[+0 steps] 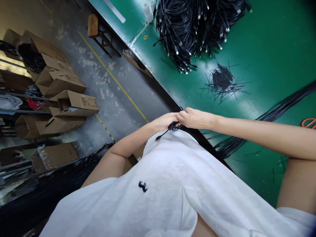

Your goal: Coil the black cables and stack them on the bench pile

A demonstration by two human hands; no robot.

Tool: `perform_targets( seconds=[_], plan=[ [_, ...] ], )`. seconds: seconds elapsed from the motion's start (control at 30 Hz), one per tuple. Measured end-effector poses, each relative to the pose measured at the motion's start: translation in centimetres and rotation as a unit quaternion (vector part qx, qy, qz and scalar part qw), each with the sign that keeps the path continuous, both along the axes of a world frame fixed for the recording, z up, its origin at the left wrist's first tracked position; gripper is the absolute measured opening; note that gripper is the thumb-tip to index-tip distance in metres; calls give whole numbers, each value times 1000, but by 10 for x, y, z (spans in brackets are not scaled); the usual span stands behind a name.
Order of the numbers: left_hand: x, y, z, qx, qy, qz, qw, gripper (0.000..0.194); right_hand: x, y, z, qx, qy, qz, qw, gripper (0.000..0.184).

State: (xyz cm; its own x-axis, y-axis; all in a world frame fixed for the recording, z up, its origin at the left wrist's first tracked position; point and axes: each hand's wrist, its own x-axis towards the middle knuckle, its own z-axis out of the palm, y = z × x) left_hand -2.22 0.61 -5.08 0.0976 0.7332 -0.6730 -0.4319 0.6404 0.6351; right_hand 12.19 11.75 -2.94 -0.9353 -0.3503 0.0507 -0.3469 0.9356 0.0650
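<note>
Close to my body, at the table's edge, both hands meet around a small coiled black USB cable (pixel 174 126). One end of it, with its plug, hangs toward my white shirt. My left hand (pixel 166 121) has its fingers closed on the coil from the left. Against it, my right hand (pixel 192 118) pinches at the top of the same bundle, its fingertips touching the left ones. Part of the coil is hidden behind the fingers. Beyond the hands, a pile of thin black ties (pixel 222 79) lies on the green table (pixel 276 52).
Large heaps of coiled black cables (pixel 180 29) sit at the far side. A long bundle of straight black cables (pixel 278 110) passes under my right forearm. Orange-handled scissors (pixel 308 123) lie at the right. Cardboard boxes (pixel 76 102) and a wooden stool (pixel 93 26) stand left.
</note>
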Motion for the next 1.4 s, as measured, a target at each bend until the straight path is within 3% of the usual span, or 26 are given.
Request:
perform_targets(
  seconds=[0.17, 0.27, 0.33, 0.4, 0.47, 0.53, 0.63, 0.7, 0.8, 0.9, 0.97, 1.03, 1.1, 1.2, 1.27, 1.33, 1.4],
  plan=[
    [-6, 20, 6, -7, 24, -2, 1000, 19, -6, 13, 2, -22, -21, -13, 999, 29],
    [-4, 27, 3, -17, 0, -10, 1000, 21, -8, 16, -1, -63, -71, -68, 993, 26],
    [0, 29, -3, -12, -13, 22, 1000, 25, -11, 20, -3, -78, -127, -125, 981, 25],
    [1, 30, -10, 13, 23, 56, 998, 30, -15, 25, -4, -79, -169, -181, 966, 25],
    [-5, 30, -15, 75, 129, 37, 988, 38, -19, 30, -3, -77, -180, -212, 958, 27],
    [-18, 30, -16, 161, 292, -26, 943, 51, -21, 32, -2, -75, -178, -214, 958, 31],
    [-42, 35, -12, 270, 514, -129, 804, 59, -21, 28, -2, -63, -175, -182, 965, 36],
    [-52, 42, -12, 333, 566, -210, 725, 53, -21, 24, -4, -52, -172, -147, 973, 37],
    [-51, 54, -23, 396, 545, -310, 671, 41, -23, 20, -4, -41, -159, -103, 981, 37],
    [-33, 59, -38, 331, 589, -285, 680, 21, -27, 19, -3, -25, -143, -137, 980, 36],
    [-18, 57, -43, 253, 638, -246, 685, 22, -29, 20, -3, -20, -149, -183, 972, 34],
    [-4, 48, -41, 202, 662, -237, 681, 18, -29, 22, -7, -26, -175, -207, 962, 31],
    [8, 36, -33, 184, 644, -258, 696, 21, -27, 26, -13, -35, -208, -216, 953, 28],
    [13, 20, -18, 211, 504, -333, 769, 37, -23, 34, -23, -37, -226, -241, 943, 28],
    [6, 16, -10, 262, 399, -363, 800, 29, -22, 37, -27, -23, -214, -245, 945, 29],
    [-9, 21, -6, 299, 426, -309, 796, 23, -21, 37, -26, -4, -193, -221, 956, 30],
    [-27, 31, -8, 301, 536, -217, 759, 24, -22, 33, -23, 8, -163, -181, 970, 33]
  ],
)
